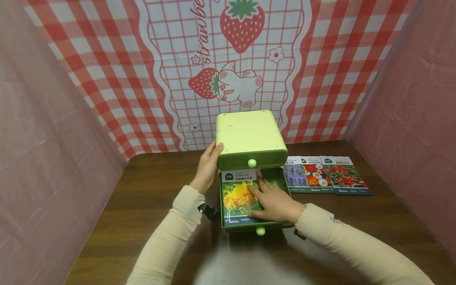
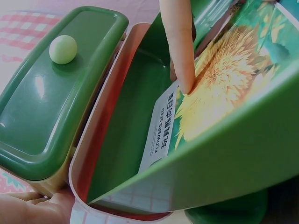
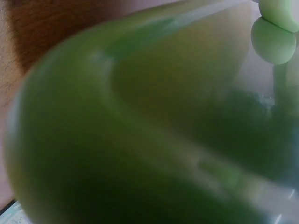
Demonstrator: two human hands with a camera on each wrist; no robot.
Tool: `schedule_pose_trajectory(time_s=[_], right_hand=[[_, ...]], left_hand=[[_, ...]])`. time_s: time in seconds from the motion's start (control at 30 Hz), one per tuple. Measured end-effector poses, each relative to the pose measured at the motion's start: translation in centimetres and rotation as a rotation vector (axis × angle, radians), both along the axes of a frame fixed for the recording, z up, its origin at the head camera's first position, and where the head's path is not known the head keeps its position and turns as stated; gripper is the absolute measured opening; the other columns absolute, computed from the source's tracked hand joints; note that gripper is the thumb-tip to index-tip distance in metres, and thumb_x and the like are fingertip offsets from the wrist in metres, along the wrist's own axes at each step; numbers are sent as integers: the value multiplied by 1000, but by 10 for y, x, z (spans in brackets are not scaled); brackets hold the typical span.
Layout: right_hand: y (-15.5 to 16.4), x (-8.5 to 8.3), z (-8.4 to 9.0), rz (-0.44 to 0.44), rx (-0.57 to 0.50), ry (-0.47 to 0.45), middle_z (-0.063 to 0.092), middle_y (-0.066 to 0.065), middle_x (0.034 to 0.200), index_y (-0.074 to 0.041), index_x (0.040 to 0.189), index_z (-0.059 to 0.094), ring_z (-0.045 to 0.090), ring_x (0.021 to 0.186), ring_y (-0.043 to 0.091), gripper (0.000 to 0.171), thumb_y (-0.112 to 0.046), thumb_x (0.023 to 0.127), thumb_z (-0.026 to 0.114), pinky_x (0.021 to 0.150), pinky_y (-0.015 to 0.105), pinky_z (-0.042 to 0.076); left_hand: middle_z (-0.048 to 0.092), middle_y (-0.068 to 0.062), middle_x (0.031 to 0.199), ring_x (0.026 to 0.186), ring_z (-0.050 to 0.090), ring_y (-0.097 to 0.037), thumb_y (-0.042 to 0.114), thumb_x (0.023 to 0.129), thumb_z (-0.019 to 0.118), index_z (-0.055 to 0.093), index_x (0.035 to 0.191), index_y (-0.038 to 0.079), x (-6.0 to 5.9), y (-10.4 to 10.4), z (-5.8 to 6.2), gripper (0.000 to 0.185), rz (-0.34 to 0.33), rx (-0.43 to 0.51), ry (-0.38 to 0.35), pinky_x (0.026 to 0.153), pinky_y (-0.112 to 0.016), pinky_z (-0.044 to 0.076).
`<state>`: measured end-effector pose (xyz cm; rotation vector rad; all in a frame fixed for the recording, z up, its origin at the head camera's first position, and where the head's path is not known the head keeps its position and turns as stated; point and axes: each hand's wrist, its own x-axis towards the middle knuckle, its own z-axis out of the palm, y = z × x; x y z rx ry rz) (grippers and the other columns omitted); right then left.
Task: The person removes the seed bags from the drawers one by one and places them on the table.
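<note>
Nearest the person, the lower drawer (image 1: 276, 176) of a small plastic cabinet (image 1: 249, 136) stands pulled out over the dark wood-grain worktop (image 1: 149, 206). It is a smooth, glossy green tray with rounded corners and a pale round knob (image 1: 260, 231) on its front. Inside lies a flat, shiny seed packet (image 1: 238, 196) printed with a yellow sunflower-like bloom under a white label strip; it fills the left part of the drawer, leaving bare green floor to the right. The right hand (image 1: 274, 202) rests on the packet with fingers (image 2: 180, 51) straight and laid together; the left wrist view shows one fingertip pressing on the packet near the label's edge. The right wrist view is only a blur of green plastic.

Just behind, the left hand (image 1: 207, 166) holds the cabinet's left side, thumb on the edge of the top and fingers curled round the wall. The cabinet's top is matte pale yellow-green with softly rounded corners; its upper drawer (image 1: 253, 160) is closed, darker green, with its own pale knob.

To the right, three more glossy flower packets (image 1: 325, 174) lie overlapping on the worktop. Beyond hangs a red-checked strawberry cloth (image 1: 231, 59), with pink fabric at both sides.
</note>
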<state>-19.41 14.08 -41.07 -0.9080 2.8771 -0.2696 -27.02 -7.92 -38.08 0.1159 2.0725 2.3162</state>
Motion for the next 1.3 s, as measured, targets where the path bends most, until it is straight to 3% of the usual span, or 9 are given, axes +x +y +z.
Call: schedule_pose_trajectory(time_s=[0.17, 0.37, 0.57, 0.67, 0.77, 0.8, 0.9, 1.0, 1.3], right_hand=[[-1, 0, 0, -1, -23, -1, 20, 36, 155, -2, 149, 39, 28, 142, 51, 83, -50, 88, 68, 114, 60, 32], [-1, -1, 0, -13, -75, 0, 21, 35, 155, -1, 148, 41, 29, 142, 49, 79, -46, 89, 69, 114, 59, 32], [1, -2, 0, -69, -226, -53, 32, 35, 151, 1, 147, 41, 40, 135, 49, 73, -40, 91, 66, 110, 59, 38], [1, -3, 2, -98, -321, -90, 40, 33, 148, 1, 146, 42, 66, 102, 37, 70, -37, 92, 66, 94, 53, 53], [3, -4, 6, -156, -438, -159, 58, 30, 131, 0, 145, 44, 61, 64, 23, 63, -33, 94, 64, 72, 42, 56], [4, -4, 7, -171, -478, -177, 60, 29, 129, 0, 145, 45, 61, 63, 22, 61, -31, 96, 62, 71, 41, 55], [7, -4, 9, -228, -610, -251, 62, 28, 127, 4, 143, 45, 68, 91, 33, 56, -25, 98, 59, 84, 45, 57], [9, -6, 11, -272, -704, -316, 53, 28, 138, 9, 144, 41, 60, 119, 39, 55, -20, 99, 56, 98, 48, 52], [10, -8, 10, -408, -885, -552, 65, 28, 115, 11, 144, 38, 68, 81, 17, 51, -7, 98, 53, 79, 35, 61]], left_hand=[[32, -7, 160, 135, 47, -24, 47, 99, 52, 23, 157, 17, 0, 0, 0, 72, 3, 0, -8, 113, -39, 40], [36, -5, 157, 118, 56, -21, 50, 98, 52, 24, 157, 19, 0, -2, 0, 72, 2, -5, -17, 91, -28, 51], [42, -7, 153, 92, 60, -12, 51, 98, 52, 25, 157, 19, 0, -2, 1, 72, -5, -6, -15, 72, -22, 50], [43, -6, 152, 90, 61, -10, 50, 98, 52, 25, 157, 19, 0, -2, 1, 71, -3, -3, -13, 75, -21, 52], [44, -6, 152, 97, 62, -13, 48, 99, 52, 25, 157, 19, 0, -2, 1, 70, -2, 2, -15, 85, -25, 53], [42, -6, 153, 102, 61, -15, 48, 99, 52, 25, 157, 19, 0, -2, 1, 70, -2, 4, -15, 91, -27, 52], [38, -7, 156, 120, 56, -21, 47, 99, 52, 24, 157, 17, 0, -1, 1, 71, -10, 14, -8, 105, -35, 47], [32, -7, 159, 135, 47, -23, 47, 99, 52, 22, 157, 15, 0, -1, 1, 72, -12, 18, 0, 115, -37, 38], [33, -6, 159, 131, 50, -24, 47, 99, 52, 22, 157, 16, -1, -1, 0, 72, -3, 14, -12, 112, -39, 41]])
